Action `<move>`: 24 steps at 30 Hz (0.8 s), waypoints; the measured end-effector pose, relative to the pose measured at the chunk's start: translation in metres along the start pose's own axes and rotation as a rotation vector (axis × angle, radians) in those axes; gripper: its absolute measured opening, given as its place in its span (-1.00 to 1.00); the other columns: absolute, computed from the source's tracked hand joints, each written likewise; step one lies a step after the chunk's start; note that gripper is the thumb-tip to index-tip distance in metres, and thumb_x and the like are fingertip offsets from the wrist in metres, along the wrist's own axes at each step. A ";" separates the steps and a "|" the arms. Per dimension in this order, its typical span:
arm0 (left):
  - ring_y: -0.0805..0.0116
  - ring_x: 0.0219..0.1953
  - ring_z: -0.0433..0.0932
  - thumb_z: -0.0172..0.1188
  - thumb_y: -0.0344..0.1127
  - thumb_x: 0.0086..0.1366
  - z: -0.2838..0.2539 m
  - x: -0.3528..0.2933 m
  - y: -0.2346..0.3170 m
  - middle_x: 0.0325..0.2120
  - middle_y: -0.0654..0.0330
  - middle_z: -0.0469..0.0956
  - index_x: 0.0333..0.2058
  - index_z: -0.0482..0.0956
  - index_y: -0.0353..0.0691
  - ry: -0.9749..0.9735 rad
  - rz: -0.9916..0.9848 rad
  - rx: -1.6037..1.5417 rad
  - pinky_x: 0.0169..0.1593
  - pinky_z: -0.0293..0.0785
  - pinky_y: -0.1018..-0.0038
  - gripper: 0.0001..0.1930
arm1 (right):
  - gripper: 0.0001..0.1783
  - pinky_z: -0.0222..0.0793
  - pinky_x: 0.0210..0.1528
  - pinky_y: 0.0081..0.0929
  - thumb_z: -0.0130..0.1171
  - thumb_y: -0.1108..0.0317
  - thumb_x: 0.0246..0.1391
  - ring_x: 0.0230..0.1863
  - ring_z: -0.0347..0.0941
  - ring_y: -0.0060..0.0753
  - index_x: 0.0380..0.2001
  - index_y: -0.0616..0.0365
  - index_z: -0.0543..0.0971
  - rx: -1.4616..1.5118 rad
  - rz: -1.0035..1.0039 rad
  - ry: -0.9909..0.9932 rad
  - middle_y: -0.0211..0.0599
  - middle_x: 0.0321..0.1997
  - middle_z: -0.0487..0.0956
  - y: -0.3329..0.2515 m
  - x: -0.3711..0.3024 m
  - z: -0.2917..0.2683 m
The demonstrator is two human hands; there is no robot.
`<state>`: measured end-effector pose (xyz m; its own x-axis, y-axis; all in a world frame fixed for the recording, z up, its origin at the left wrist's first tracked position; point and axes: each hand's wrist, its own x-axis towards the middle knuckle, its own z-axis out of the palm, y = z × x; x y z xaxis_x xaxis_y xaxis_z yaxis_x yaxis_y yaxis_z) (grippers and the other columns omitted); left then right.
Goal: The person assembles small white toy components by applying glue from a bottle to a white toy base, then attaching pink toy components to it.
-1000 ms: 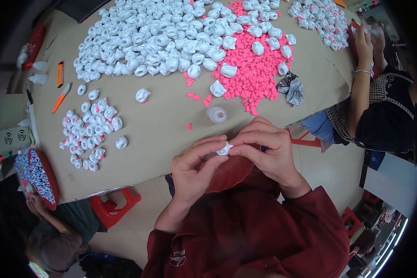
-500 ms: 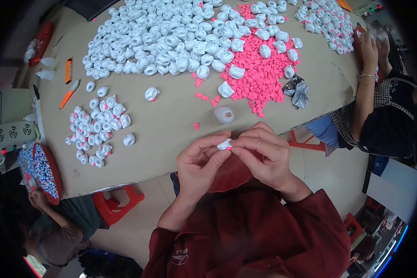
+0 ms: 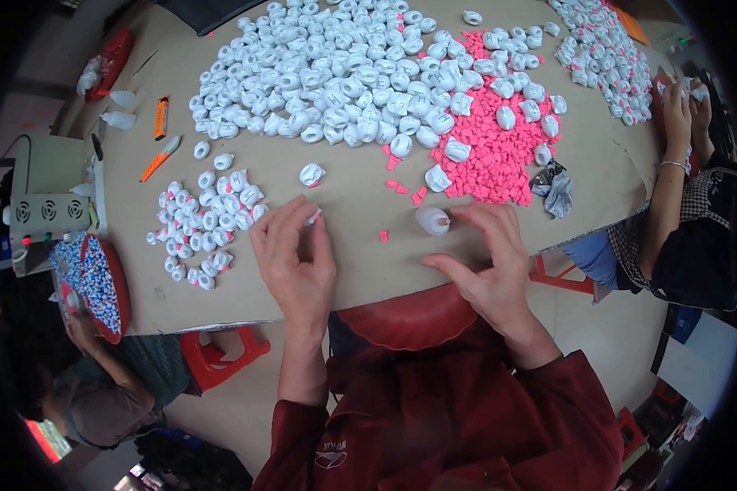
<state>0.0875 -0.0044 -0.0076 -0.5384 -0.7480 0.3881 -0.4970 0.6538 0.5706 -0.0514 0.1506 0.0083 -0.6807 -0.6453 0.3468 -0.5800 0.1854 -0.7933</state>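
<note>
Loosely agape, the right hand [image 3: 495, 274]

Workshop with heaped parts [image 3: 327, 82], shared worktable [image 3: 368, 274]

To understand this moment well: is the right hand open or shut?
Open: the right hand has its thumb and fingers spread apart, with brown tabletop visible between them.

Hands no longer together. Left hand [image 3: 296, 266] shifted left, near the small cluster [image 3: 209, 221], white piece [image 3: 314, 216] gone along in its fingers. Right hand [image 3: 495, 266] off that piece, fingers now spread, up by the translucent bottle [image 3: 430, 219], contact unclear. Red scalloped dish [image 3: 409, 323] more exposed. View shifted: counter [image 3: 360, 274] contents sit further right.
</note>
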 end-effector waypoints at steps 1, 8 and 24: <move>0.17 -0.06 0.41 0.22 -0.56 -0.01 0.001 0.005 0.000 -0.18 0.15 0.51 -0.29 0.56 -0.24 0.001 0.000 0.003 -0.10 0.34 0.37 -0.75 | -0.62 0.30 -0.27 -0.40 0.39 0.45 -0.35 -0.31 0.38 -0.23 -0.33 0.22 0.54 0.003 -0.001 -0.001 -0.25 -0.37 0.51 0.001 0.003 0.003; 0.13 0.06 0.28 0.20 -0.45 0.04 0.000 0.032 -0.008 -0.11 0.19 0.46 -0.28 0.59 -0.16 -0.129 0.262 0.376 0.07 0.01 0.20 -0.79 | -0.60 0.32 -0.22 -0.38 0.31 0.52 -0.30 -0.27 0.38 -0.20 -0.26 0.22 0.51 -0.053 -0.140 -0.037 -0.21 -0.31 0.51 0.014 0.001 0.006; 0.27 -0.20 0.40 0.20 -0.52 0.06 0.058 0.023 0.072 -0.26 0.18 0.46 -0.10 0.52 -0.20 -0.280 0.309 -0.074 -0.13 0.29 0.40 -0.63 | -0.62 0.36 -0.18 -0.48 0.15 0.50 -0.03 -0.24 0.45 -0.32 -0.09 0.32 0.39 0.328 0.108 0.134 -0.13 -0.22 0.51 0.028 -0.015 -0.027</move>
<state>-0.0001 0.0325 0.0008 -0.8238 -0.4510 0.3435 -0.2380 0.8251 0.5125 -0.0691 0.1860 -0.0054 -0.7953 -0.5281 0.2977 -0.3422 -0.0144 -0.9395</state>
